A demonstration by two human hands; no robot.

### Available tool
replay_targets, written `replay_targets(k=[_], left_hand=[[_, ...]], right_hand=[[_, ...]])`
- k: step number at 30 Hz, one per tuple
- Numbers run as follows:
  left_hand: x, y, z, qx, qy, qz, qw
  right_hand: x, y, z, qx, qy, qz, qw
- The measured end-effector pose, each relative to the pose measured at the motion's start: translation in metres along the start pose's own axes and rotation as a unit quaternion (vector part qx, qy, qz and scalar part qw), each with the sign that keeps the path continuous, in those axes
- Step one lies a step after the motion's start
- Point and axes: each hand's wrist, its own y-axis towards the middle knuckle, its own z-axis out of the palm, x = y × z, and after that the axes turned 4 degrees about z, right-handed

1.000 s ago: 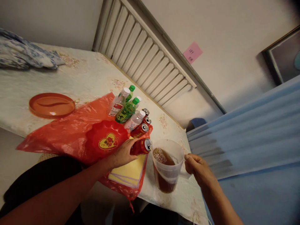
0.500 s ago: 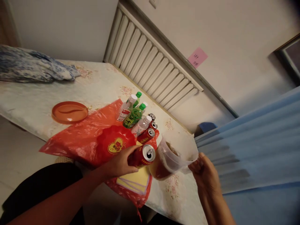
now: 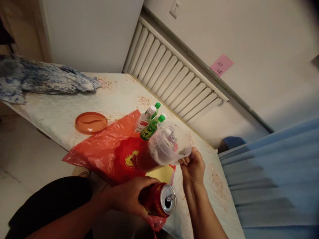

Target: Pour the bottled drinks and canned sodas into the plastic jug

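My left hand [image 3: 133,196] is wrapped round a red drink can [image 3: 159,200], whose opened top faces up and to the right. In my right hand [image 3: 193,166] is the handle of a clear plastic jug [image 3: 164,146], tilted, with brown foamy liquid inside. The jug hangs over a red scalloped plate [image 3: 124,151] and a yellow sheet [image 3: 161,174]. Behind the jug stand green-capped bottles [image 3: 151,127] and a white-capped bottle [image 3: 143,121]. Other bottles and cans show only through the jug's clear wall.
A red plastic bag [image 3: 99,152] lies spread on the flowered tablecloth [image 3: 119,96]. An orange-brown lid [image 3: 91,122] rests left of it. Bunched blue-and-white cloth [image 3: 57,78] is at the far left. A radiator [image 3: 171,69] lines the wall; a blue curtain [image 3: 261,179] hangs at right.
The jug has moved left and up, over the plate and in front of the cans. The held can has come lower and closer to me. The camera view has shifted too.
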Motion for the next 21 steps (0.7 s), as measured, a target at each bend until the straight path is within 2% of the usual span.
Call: replay_targets(k=[4,8,15,18,21], left_hand=[[-0.002,0.003,0.001,0.002,0.027,0.002,1.000],[0.002,0.005,0.002,0.004,0.034,0.006,0.999],[0.010,0.011,0.006,0.009,0.048,0.013,0.999],[0.012,0.015,0.008,0.011,0.043,0.013,0.999],[0.012,0.021,0.012,0.014,0.025,0.000,1.000]], right_hand=[[-0.025,0.010,0.024,0.028,0.008,0.005,1.000],[-0.048,0.015,0.034,0.047,0.004,0.013,0.999],[-0.075,0.012,0.026,0.049,0.020,0.019,0.998],[-0.076,0.010,0.021,0.062,0.024,0.013,0.998],[-0.073,0.006,0.008,0.058,-0.019,0.003,0.998]])
